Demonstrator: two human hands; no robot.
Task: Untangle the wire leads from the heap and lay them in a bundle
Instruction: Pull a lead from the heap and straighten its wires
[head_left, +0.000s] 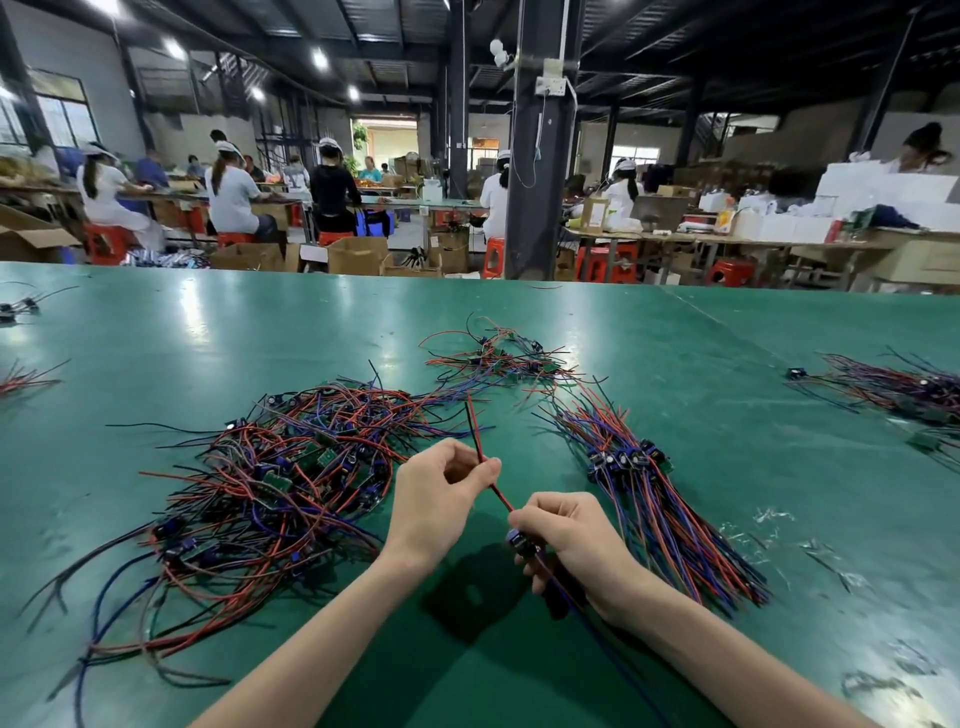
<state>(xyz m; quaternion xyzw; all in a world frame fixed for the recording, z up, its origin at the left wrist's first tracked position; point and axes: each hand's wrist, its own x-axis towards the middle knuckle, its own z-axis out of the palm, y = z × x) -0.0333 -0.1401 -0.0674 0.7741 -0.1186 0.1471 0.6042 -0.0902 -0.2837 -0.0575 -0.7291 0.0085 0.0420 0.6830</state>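
**One lead held just right of the heap**

Green desk (208, 322). The heap (270, 478) of red, blue and black leads with small boards lies tangled. Just right of the heap, the left hand (441, 493) pinches a red-and-black wire lead (493, 486) between thumb and forefinger. Further right, the right hand (566, 540) has its grip closed round the lead's blue component end. The bundle (654, 499) lies combed straight, well right of the heap. A smaller tangle (498, 353) sits beyond the heap.

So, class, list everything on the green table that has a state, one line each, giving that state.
left hand: pinches the lead.
right hand: grips the lead's component end.
lead: pulled straight between them.
heap: tangled.
bundle: laid aligned.
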